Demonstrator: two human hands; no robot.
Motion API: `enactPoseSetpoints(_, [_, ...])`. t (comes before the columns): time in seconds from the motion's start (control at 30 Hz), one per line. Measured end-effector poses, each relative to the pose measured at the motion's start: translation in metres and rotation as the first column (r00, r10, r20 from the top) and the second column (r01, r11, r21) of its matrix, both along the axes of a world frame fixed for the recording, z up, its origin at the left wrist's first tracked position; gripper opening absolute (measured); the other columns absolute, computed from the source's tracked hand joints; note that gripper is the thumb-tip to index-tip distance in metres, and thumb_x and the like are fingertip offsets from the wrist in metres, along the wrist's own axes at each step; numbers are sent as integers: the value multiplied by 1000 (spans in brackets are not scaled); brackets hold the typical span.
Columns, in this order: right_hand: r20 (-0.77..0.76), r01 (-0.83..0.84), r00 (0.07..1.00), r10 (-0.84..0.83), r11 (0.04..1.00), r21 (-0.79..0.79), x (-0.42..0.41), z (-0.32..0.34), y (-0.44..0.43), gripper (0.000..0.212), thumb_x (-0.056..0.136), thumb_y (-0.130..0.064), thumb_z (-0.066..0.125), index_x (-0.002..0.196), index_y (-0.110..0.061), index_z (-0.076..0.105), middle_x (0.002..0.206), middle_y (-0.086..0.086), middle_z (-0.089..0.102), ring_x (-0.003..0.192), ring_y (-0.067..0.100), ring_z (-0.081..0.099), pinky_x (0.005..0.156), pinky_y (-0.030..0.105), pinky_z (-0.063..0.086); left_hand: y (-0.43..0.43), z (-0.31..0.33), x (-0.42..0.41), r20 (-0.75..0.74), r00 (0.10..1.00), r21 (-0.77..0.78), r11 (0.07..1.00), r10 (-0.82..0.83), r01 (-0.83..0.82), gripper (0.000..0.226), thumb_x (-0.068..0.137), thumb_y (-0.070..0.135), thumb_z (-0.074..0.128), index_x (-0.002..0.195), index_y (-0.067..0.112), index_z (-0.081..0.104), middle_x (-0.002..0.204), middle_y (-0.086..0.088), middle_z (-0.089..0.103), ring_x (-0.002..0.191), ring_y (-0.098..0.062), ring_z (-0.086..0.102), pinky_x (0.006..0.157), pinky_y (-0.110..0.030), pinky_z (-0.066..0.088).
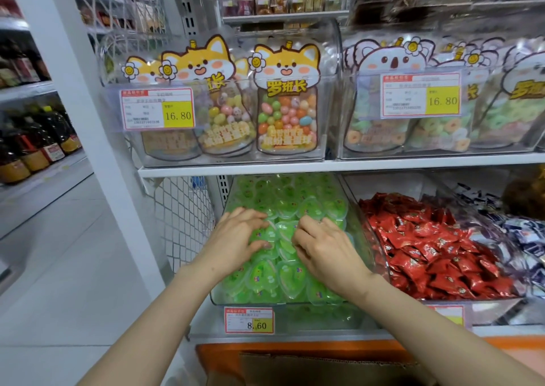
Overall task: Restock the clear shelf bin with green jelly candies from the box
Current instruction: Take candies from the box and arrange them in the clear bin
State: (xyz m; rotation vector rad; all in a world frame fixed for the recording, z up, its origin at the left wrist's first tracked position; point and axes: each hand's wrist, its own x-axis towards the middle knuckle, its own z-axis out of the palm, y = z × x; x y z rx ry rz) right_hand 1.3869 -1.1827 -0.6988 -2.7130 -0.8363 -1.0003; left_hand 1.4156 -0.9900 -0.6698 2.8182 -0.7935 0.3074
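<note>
Green jelly candies (290,276), glossy in small clear cups, fill the clear bin (216,295). Our left hand (239,235) lies spread on them; our right hand (323,245) curls among them, grasp unclear.

Before us at twelve o'clock the clear shelf bin (359,219), heaped with green jelly candies (283,276) in heart-shaped cups, brown cardboard box (324,366) at our six o'clock

translucent green jelly candies (290,209) in a clear shelf bin (358,223), red-wrapped candies (436,247) beside, red-bordered white price tag (249,320) with a yellow panel, orange-and-white cartoon fox pouches (287,96) of multicoloured sweets, brown cardboard box (324,369), white shelf (324,164)
</note>
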Motion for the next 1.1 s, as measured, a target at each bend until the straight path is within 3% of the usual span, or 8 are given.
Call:
enactPoseSetpoints(0.2, [32,15,999,-16,1000,11,3,-1,6,14,78,-14,46,68,-13,54,71,3,50,52,21,48,60,29,26,1,2,1,-27,1000,5,1000,-14,14,51,87,41,57,135,25,48,142,15,39,128,-8,31,100,-22,19])
enactPoseSetpoints(0.37, [21,22,1000,-24,998,50,6,0,11,21,68,-3,75,70,-9,55,70,6,51,48,21,43,51,28,38,1,2,1,-20,1000,13,1000,-16,16,50,87,42,56,134,25,48,142,15,39,128,-8,30,100,-22,19])
enactPoseSetpoints(0.5, [-13,14,1000,-13,996,88,8,-3,12,25,66,-3,78,74,-9,55,73,6,51,49,21,43,53,25,35,2,1,1,-9,1000,13,1000,-13,13,51,87,43,55,134,25,48,143,15,39,128,-8,30,101,-23,19])
enactPoseSetpoints(0.67, [-70,57,996,-53,997,59,4,1,2,33,59,-17,85,83,-17,62,80,0,56,54,19,53,56,25,45,1,1,-2,6,1000,-3,1000,-16,16,55,87,44,56,136,25,44,142,14,39,129,-8,30,103,-23,19])
enactPoseSetpoints(0.8, [-58,65,996,-62,996,61,-11,6,-18,32,66,-24,82,92,-23,63,85,-4,58,64,17,59,64,27,42,6,2,-11,32,999,-60,997,-42,44,54,85,43,59,134,25,47,139,13,43,128,-9,33,104,-24,20])
enactPoseSetpoints(0.97, [-178,-2,984,20,995,99,-49,13,-39,21,83,-36,48,101,-29,55,93,-8,57,73,14,60,72,24,36,3,7,-38,59,993,-256,960,-104,115,45,79,35,69,120,19,60,126,7,56,119,-12,45,104,-31,32])
enactPoseSetpoints(1.03, [-257,-45,963,83,988,150,-66,12,-45,20,84,-33,53,102,-27,57,95,-10,57,75,8,57,71,19,33,-3,4,-51,53,986,-310,936,-159,168,41,78,37,69,114,18,64,119,6,60,114,-11,48,102,-29,34])
enactPoseSetpoints(1.1, [-318,-101,929,189,957,273,-86,5,-49,19,83,-22,61,102,-23,61,95,-9,57,74,3,56,70,20,42,-8,-5,-66,26,978,-340,918,-208,204,36,79,35,69,111,20,64,114,7,62,110,-9,50,98,-25,36])
